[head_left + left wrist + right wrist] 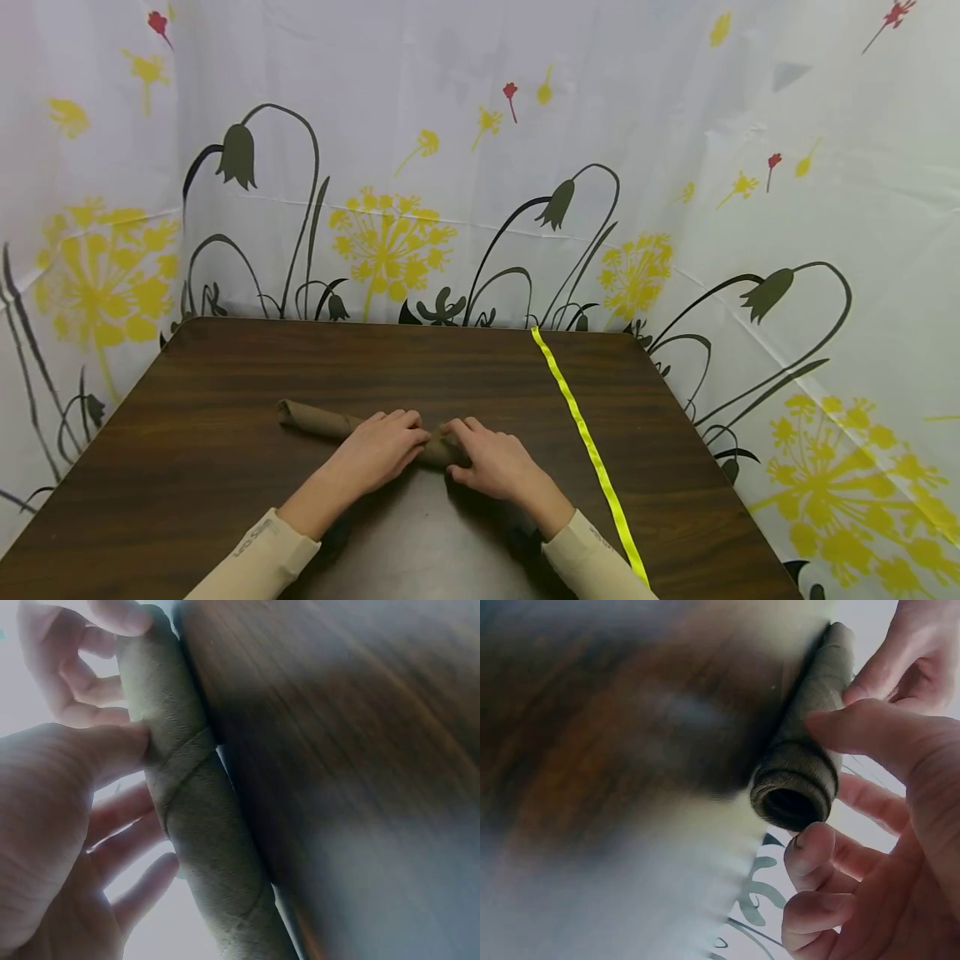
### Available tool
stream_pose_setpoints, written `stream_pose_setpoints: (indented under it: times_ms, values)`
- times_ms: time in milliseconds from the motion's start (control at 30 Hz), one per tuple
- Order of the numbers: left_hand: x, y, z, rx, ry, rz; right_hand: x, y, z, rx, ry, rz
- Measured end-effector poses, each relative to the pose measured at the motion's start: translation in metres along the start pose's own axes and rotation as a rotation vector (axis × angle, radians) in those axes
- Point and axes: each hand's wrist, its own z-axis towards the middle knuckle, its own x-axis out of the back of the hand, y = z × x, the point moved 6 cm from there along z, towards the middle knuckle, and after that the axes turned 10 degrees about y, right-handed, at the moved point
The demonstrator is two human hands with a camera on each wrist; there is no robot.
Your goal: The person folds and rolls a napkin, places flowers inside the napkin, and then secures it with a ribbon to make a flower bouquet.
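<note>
A brown-olive cloth (318, 419), rolled into a long tube, lies at a slant on the table. My left hand (378, 454) holds the roll near its middle; in the left wrist view its thumb presses the near side while the fingers reach behind. Toward the right end, my right hand (495, 462) grips the same roll. The right wrist view shows that thumb on top of the cloth roll (810, 735) and the fingers around the far side, beside the hollow open end. Spiral edges of the wrapped cloth (199, 817) show along the tube.
A dark wood-grain table (225, 492) spans the lower view. To the right of the hands, a narrow yellow strip (581, 425) runs from the back edge toward the front. Behind the table hangs a white curtain (450, 83) printed with flowers.
</note>
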Motion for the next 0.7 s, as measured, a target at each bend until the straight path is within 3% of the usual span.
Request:
stream_pose_setpoints:
  times_ms: [367, 700]
  values:
    - [-0.014, -0.004, -0.003, 0.050, -0.077, -0.006, 0.001, 0.003, 0.004, -0.021, 0.039, -0.016]
    - [-0.010, -0.005, 0.004, -0.011, -0.020, 0.077, 0.006, 0.009, 0.009, -0.051, 0.027, -0.041]
